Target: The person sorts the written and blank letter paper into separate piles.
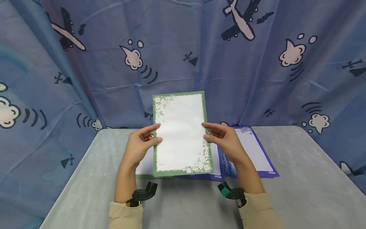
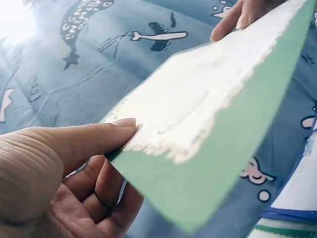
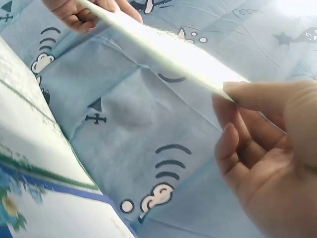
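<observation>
A sheet of paper [image 1: 181, 133] with a green border is held up above the desk [image 1: 183, 203], in front of a blue curtain [image 1: 177, 63] printed with planes and clouds. Its wide middle is plain white, with a scalloped inner edge. Pale flowers and leaves fill the upper left and lower right corners, the lower right bunch being the larger. The sheet stands upright with a slight lean, its top edge rising a little to the right.

The left hand [image 1: 138, 146] holds the left edge in a narrow grip, the thumb on the printed face and other fingers bent in behind the paper. The right hand [image 1: 227, 140] pinches the opposite edge at about the same height, its grip just as narrow, with the thumb near the rim.

Behind the held sheet, a green-edged sheet [image 1: 145, 164] peeks out at the left and a blue-edged sheet [image 1: 216, 159] at the lower right. Another blue-bordered sheet [image 1: 255, 152] with blue flowers lies on the desk beyond the right forearm.
</observation>
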Available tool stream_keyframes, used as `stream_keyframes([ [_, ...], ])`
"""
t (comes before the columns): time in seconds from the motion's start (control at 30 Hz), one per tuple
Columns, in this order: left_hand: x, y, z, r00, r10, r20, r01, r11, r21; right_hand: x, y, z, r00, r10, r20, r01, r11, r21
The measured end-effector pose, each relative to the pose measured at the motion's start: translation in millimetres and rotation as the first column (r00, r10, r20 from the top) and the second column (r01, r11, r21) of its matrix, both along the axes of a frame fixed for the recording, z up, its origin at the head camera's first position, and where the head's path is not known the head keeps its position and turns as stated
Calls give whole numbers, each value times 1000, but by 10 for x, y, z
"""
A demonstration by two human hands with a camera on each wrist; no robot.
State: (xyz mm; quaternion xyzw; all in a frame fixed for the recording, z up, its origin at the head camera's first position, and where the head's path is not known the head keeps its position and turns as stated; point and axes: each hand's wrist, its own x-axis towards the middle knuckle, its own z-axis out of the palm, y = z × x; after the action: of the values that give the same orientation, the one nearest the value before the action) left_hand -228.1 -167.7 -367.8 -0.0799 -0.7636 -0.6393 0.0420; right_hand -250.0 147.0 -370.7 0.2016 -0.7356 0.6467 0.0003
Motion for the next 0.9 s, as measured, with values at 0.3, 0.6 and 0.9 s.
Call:
stream_keyframes([
  [0.3, 28, -221, -5, 1000, 25, -18, -25, 1000, -16, -62, -247, -11, 1000, -8, -14, 8, 1000, 21],
  [0.6, 31, -405, -52, 999, 54, -6, -55, 995, -82, -71, -478, -110, 1000, -19, -24, 22, 995, 102],
  [0.9, -69, -487, -238, 998, 64, 4, -61, 961, -269, -109, -644, -323, 999, -53, 0, 52, 983, 176],
])
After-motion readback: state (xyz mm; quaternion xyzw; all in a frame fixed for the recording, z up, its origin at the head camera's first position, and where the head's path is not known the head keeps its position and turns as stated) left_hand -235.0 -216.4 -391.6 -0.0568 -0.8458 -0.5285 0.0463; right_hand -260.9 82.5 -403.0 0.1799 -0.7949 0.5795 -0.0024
